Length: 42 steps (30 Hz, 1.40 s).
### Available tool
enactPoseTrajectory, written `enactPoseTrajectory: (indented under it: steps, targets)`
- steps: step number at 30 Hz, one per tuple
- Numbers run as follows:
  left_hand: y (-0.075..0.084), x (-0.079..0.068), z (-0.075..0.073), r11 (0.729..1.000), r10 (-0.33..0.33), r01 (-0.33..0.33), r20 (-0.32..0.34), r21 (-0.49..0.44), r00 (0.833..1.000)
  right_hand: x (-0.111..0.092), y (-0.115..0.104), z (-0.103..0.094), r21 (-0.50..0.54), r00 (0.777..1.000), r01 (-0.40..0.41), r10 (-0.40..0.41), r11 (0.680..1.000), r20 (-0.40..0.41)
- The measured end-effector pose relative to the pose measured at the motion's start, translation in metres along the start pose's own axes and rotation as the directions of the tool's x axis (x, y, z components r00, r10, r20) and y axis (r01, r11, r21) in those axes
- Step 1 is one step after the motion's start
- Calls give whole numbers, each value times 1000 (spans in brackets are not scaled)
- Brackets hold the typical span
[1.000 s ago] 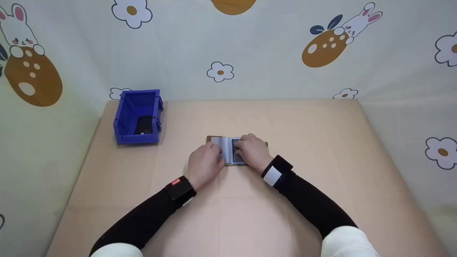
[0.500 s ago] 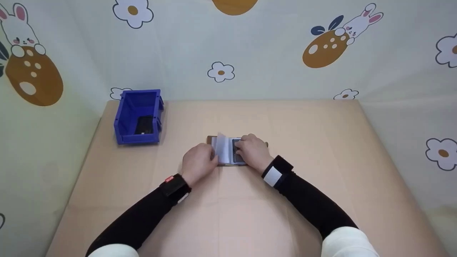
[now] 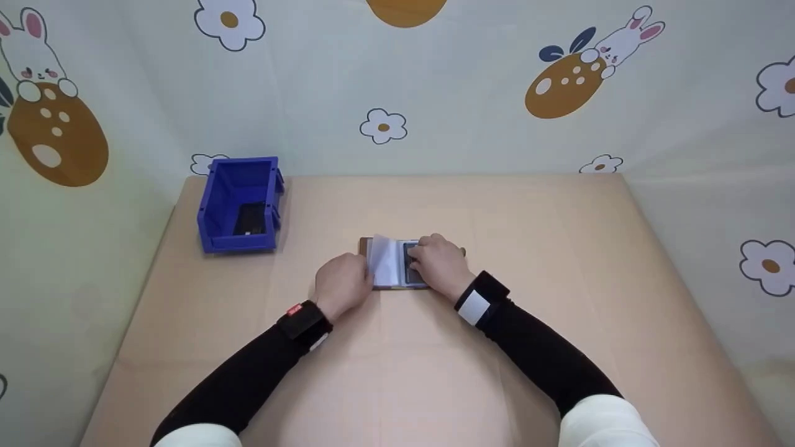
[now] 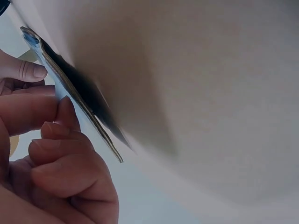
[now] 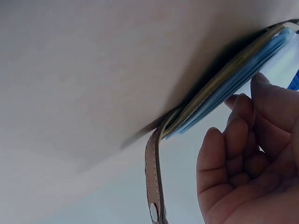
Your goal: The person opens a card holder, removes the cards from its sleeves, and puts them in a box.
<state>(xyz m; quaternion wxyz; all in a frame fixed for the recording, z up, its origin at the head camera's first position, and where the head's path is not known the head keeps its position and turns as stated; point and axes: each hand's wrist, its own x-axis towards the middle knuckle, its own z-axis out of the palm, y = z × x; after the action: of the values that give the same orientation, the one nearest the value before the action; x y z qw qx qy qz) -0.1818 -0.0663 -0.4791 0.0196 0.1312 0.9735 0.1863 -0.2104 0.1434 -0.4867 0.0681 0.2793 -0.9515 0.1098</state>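
Observation:
A small card holder (image 3: 402, 288) with a brown cover and clear plastic sleeves lies spread on the table. My left hand (image 3: 341, 282) pinches the sleeves at its left side, where one clear sleeve (image 3: 385, 261) stands partly raised. On the right half, a dark card (image 3: 410, 274) shows, partly covered by my right hand (image 3: 442, 264). That hand's thumb and fingertips hold the right half down. In the right wrist view, the stacked sleeves (image 5: 233, 84) and a brown strap (image 5: 152, 172) with a metal snap show beside the curled fingers. The left wrist view shows the holder's edge (image 4: 84, 100) side-on.
At the back left of the table (image 3: 528, 217) stands a blue bin (image 3: 239, 242) with a black object (image 3: 251, 218) inside. A patterned cloth (image 3: 466, 93) with rabbits and flowers rises behind the table and along both sides.
My left hand has shifted left and slightly down, off the sleeves' middle to their left edge. A clear sleeve has lifted and leans left. The right hand stays in place.

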Motion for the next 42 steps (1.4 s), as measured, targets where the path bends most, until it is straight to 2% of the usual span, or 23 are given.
enactPoseTrajectory:
  steps: [9, 22, 27, 31, 42]
  targets:
    - [1, 2, 5, 999, -25, 24, 22, 36, 999, 0, 0, 1, 1, 1000, 3, -3, 1000, -10]
    - [3, 4, 3, 996, -49, 44, 65, 75, 997, 1, 0, 1, 9, 1000, -5, 5, 1000, 5]
    - [1, 4, 2, 994, -57, 53, 39, 97, 998, 0, 0, 0, 2, 1000, -4, 4, 1000, 6]
    - [0, 2, 1, 994, -37, 35, 17, 108, 999, 0, -1, -1, -10, 1000, -13, 13, 1000, 26]
    - [0, 2, 3, 994, -9, 8, 3, 108, 1000, 1, -1, -1, -14, 1000, -17, 17, 1000, 23]
